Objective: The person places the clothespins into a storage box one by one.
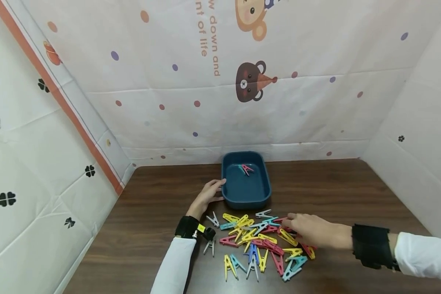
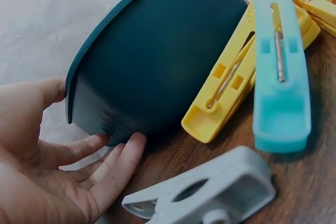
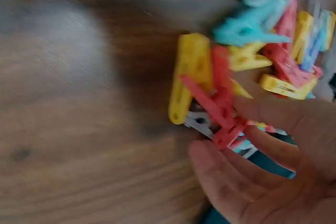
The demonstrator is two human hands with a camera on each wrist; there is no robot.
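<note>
A dark blue tub (image 1: 246, 201) stands at the middle of the brown table (image 1: 154, 192), with a pink and a teal peg (image 1: 246, 168) lying inside. My left hand (image 1: 207, 195) rests against the tub's left wall; in the left wrist view the thumb of the left hand (image 2: 47, 166) is at the tub (image 2: 157, 61) rim and straight fingers touch its base. A pile of coloured clothes pegs (image 1: 257, 239) lies in front of the tub. My right hand (image 1: 308, 229) reaches into the pile's right side, fingertips touching a red peg (image 3: 220, 108), with no clear grip.
Two grey pegs (image 1: 213, 219) (image 1: 209, 247) lie apart near my left wrist. A yellow peg (image 2: 226, 87), a teal peg (image 2: 278, 72) and a pale grey peg (image 2: 210, 192) lie close to the tub. Printed cloth walls (image 1: 242, 102) enclose the table on three sides.
</note>
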